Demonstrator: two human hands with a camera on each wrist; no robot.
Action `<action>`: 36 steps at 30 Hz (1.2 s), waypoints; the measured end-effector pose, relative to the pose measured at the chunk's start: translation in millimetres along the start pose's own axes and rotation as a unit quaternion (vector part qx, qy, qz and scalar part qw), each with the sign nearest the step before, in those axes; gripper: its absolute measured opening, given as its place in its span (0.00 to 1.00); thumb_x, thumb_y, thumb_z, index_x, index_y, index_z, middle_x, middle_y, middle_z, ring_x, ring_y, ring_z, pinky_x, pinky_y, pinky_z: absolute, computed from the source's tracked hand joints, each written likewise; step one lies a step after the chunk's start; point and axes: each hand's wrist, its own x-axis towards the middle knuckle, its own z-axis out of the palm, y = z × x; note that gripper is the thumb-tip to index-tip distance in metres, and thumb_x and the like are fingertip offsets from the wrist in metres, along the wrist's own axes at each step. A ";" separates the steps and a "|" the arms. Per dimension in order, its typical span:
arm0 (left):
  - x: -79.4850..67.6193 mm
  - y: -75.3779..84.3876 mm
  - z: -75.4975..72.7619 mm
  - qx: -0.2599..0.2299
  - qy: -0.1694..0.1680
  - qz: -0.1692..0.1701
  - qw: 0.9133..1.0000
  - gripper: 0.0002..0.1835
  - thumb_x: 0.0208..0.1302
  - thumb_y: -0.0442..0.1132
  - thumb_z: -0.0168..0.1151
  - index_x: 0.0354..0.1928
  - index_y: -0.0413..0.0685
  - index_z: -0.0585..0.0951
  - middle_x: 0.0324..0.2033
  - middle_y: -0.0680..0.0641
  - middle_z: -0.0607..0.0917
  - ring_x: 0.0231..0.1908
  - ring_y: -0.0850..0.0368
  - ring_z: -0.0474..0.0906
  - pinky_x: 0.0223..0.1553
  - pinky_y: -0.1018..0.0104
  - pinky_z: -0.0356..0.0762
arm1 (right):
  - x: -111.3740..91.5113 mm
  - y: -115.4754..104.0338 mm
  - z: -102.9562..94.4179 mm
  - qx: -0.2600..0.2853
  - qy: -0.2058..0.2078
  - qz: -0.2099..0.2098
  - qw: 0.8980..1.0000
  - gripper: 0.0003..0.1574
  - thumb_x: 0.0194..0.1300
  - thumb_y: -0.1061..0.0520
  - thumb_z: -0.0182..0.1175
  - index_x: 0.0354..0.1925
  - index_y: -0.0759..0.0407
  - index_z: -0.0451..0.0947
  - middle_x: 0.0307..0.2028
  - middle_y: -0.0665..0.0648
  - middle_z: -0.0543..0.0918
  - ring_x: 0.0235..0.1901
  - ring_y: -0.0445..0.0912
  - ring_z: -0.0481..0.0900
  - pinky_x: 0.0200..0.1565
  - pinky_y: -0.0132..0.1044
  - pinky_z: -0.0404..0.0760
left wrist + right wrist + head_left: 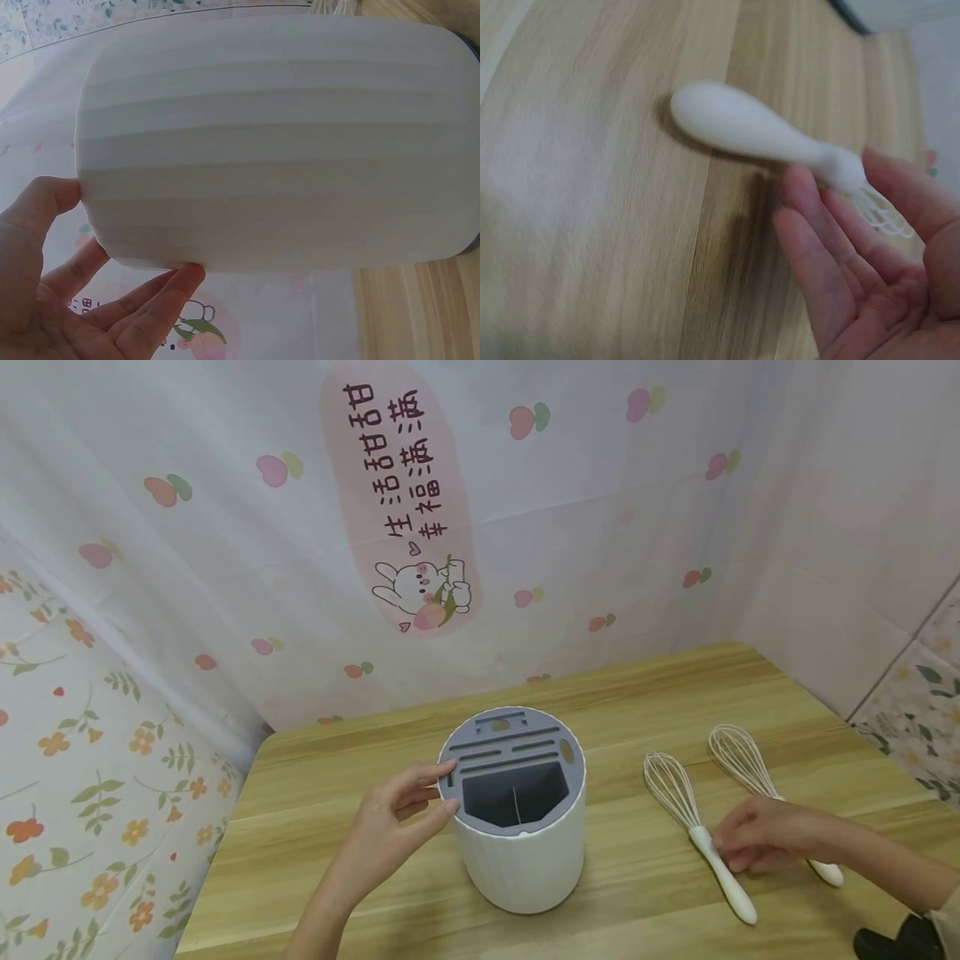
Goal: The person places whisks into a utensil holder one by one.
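Observation:
A white, ribbed utensil holder (517, 877) with a grey slotted insert (480, 756) in its top stands upright on the table. My left hand (397, 814) rests on the left side of its rim, thumb and fingers spread and touching the edge; the left wrist view shows the holder's side (277, 150) beyond the fingertips. A whisk (701, 839) with a white handle lies right of the holder. At its collar, the thumb and fingers of my right hand (765, 835) pinch it. A second whisk (742, 760) lies further right, its handle partly hidden under the right hand.
The wood-grain table (337, 827) carries the holder and both whisks. Behind it hangs a white printed curtain (562, 527), with a floral cloth (97, 827) at the left. A black object (896, 939) shows at the lower right, beside the right sleeve.

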 end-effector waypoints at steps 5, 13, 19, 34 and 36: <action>0.4 0.9 0.1 -0.004 -0.003 0.006 1.000 0.20 0.57 0.45 0.65 0.53 0.59 0.77 0.50 0.55 0.78 0.46 0.60 0.78 0.52 0.60 0.72 | 5.9 -0.4 1.8 -0.030 -0.006 0.036 0.999 0.10 0.60 0.57 0.60 0.33 0.66 0.78 0.23 0.54 0.82 0.23 0.39 0.80 0.24 0.27 0.78; -0.2 1.6 0.5 -0.009 -0.003 0.009 1.000 0.21 0.57 0.45 0.65 0.54 0.59 0.77 0.51 0.54 0.78 0.46 0.59 0.78 0.52 0.59 0.72 | 10.2 -3.4 1.7 -0.085 0.008 0.064 0.994 0.11 0.57 0.56 0.64 0.26 0.64 0.79 0.21 0.54 0.82 0.21 0.40 0.80 0.22 0.28 0.78; -0.5 2.2 0.6 -0.011 -0.001 0.006 1.000 0.21 0.56 0.45 0.66 0.53 0.60 0.77 0.51 0.55 0.77 0.46 0.60 0.78 0.53 0.59 0.71 | 11.9 -1.9 0.3 -0.078 -0.004 0.052 0.996 0.11 0.56 0.59 0.63 0.23 0.67 0.78 0.19 0.55 0.81 0.19 0.39 0.80 0.21 0.27 0.77; -0.7 1.3 -0.1 -0.013 0.001 0.004 1.000 0.21 0.56 0.44 0.66 0.53 0.60 0.78 0.51 0.55 0.77 0.46 0.59 0.77 0.53 0.57 0.71 | 13.4 -42.1 10.9 -0.125 -0.013 -0.030 0.992 0.20 0.57 0.58 0.62 0.25 0.78 0.72 0.18 0.57 0.80 0.19 0.41 0.78 0.22 0.32 0.78; -0.7 1.5 0.5 -0.012 0.001 0.003 1.000 0.21 0.56 0.44 0.65 0.53 0.60 0.78 0.51 0.55 0.77 0.46 0.59 0.77 0.53 0.57 0.71 | 12.0 -53.5 13.7 -0.135 -0.007 -0.035 0.990 0.18 0.57 0.58 0.63 0.25 0.75 0.74 0.18 0.58 0.80 0.20 0.43 0.79 0.23 0.35 0.80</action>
